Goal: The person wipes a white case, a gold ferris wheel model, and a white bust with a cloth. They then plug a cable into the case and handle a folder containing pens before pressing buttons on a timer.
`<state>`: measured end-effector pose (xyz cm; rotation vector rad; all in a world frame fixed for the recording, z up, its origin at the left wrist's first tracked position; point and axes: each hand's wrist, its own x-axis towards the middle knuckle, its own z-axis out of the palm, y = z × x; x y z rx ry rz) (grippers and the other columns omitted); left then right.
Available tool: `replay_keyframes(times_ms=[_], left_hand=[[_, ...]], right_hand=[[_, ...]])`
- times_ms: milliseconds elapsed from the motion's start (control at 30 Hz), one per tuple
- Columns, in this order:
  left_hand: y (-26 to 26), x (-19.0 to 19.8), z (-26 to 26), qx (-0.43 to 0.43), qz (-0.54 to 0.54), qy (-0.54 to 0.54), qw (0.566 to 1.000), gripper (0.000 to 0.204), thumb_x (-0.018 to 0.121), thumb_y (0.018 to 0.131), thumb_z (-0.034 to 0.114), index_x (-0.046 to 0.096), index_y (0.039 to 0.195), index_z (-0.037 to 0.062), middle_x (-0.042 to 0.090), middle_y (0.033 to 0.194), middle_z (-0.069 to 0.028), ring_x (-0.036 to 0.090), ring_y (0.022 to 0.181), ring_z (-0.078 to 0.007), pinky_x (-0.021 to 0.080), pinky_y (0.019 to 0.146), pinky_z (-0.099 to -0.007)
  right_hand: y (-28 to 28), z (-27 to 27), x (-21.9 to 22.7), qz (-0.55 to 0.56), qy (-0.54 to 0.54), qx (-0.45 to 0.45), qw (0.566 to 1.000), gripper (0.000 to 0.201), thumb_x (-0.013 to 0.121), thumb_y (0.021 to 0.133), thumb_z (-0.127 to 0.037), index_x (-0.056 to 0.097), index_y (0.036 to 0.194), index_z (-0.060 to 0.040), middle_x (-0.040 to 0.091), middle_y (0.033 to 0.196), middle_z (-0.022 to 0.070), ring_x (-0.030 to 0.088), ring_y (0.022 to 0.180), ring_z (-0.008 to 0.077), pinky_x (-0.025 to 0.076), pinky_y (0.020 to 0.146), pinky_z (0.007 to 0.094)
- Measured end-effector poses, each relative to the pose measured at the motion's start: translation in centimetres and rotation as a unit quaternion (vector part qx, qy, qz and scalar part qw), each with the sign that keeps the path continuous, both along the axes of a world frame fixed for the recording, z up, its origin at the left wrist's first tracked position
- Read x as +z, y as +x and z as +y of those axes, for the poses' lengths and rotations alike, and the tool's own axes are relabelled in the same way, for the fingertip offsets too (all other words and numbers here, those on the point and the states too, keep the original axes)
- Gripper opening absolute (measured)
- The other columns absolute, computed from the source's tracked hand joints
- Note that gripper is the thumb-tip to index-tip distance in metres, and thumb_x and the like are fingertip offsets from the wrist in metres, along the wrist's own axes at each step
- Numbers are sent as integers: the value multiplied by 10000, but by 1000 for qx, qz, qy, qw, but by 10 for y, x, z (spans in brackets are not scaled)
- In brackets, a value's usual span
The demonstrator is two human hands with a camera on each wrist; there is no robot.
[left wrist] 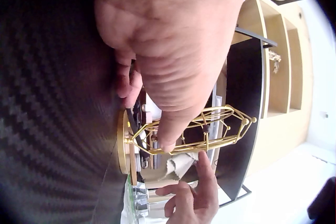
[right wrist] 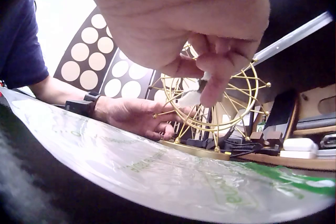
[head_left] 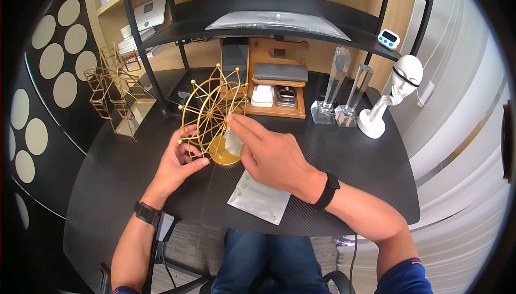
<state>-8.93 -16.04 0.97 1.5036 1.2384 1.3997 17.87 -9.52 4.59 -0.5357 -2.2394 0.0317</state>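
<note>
A gold wire Ferris wheel ornament (head_left: 210, 115) stands upright on its round base (head_left: 227, 158) at the middle of the desk. My left hand (head_left: 178, 159) holds the lower left of its rim, fingers behind and thumb in front. A crumpled white wipe (head_left: 233, 143) is pinched in my right hand (head_left: 279, 157), its fingertips at the wheel's right side near the spokes. The left wrist view shows the wipe (left wrist: 181, 166) hanging beside the frame, below the right index fingertip. Part of the wipe is hidden by the right fingers.
A whitish plastic packet (head_left: 260, 200) lies in front of the base. Behind stands a wooden organizer (head_left: 274, 112) with small cases. Crystal trophies (head_left: 325, 112) and a white head figure (head_left: 372, 124) stand to the right, a gold geometric stand (head_left: 126, 124) to the left. A black shelf (head_left: 188, 33) spans the back.
</note>
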Motion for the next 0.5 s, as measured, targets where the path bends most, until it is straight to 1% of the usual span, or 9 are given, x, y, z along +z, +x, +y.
replay_keyframes(times_ms=[33,133,167,267,333,400,467,500], left_hand=[[-2,1,1,0,1,2,1000,764,876,885,29,458,1524,69,624,1289,-1,579,966,-86,503,787,-216],[-8,0,1,-51,111,-46,991,733,852,921,104,516,1572,66,630,1509,-31,625,1123,-92,475,765,-204],[-6,1,-1,-54,107,-33,992,663,838,937,140,569,1538,62,628,1535,-26,626,1159,-69,459,752,-200],[-5,1,-1,-60,89,-37,994,680,845,931,137,561,1544,62,646,1507,-22,626,1113,-57,457,749,-201],[-5,1,-2,-64,93,-40,993,671,843,931,134,568,1539,61,651,1500,-20,622,1098,-51,453,744,-201],[-7,3,-2,-67,100,-41,992,662,841,931,131,575,1533,61,657,1492,-18,619,1082,-46,450,739,-200],[-8,4,-1,-83,109,-49,989,679,818,938,80,539,1557,51,605,1556,-47,639,1050,-67,474,808,-217],[-9,3,-1,-84,108,-50,989,679,818,938,80,539,1557,51,605,1556,-47,639,1050,-67,474,808,-217]], right_hand=[[0,1,-1,-6,1,-7,1000,630,668,834,-5,593,1459,-28,664,1416,122,755,788,267,611,656,373],[1,3,-2,-16,-7,-16,1000,630,670,837,-6,590,1461,-27,666,1410,120,755,789,268,611,653,375],[1,4,-3,-17,-8,-16,1000,630,670,837,-6,590,1461,-27,666,1410,120,755,789,268,611,653,375],[2,3,-1,-6,-7,-15,1000,628,669,839,-7,589,1461,-21,668,1403,124,756,793,271,611,653,380],[3,2,1,-30,-32,4,999,612,667,859,-42,549,1455,35,640,1400,166,756,825,323,614,692,431],[2,2,-1,-29,-29,5,999,616,667,858,-42,547,1457,40,638,1401,169,755,821,323,613,690,432],[2,3,-1,-27,-27,4,999,620,667,857,-41,545,1459,44,636,1403,172,754,817,324,612,689,433],[2,3,-1,-26,-20,-4,999,623,661,850,-23,560,1462,28,645,1408,160,755,810,304,611,673,408]])
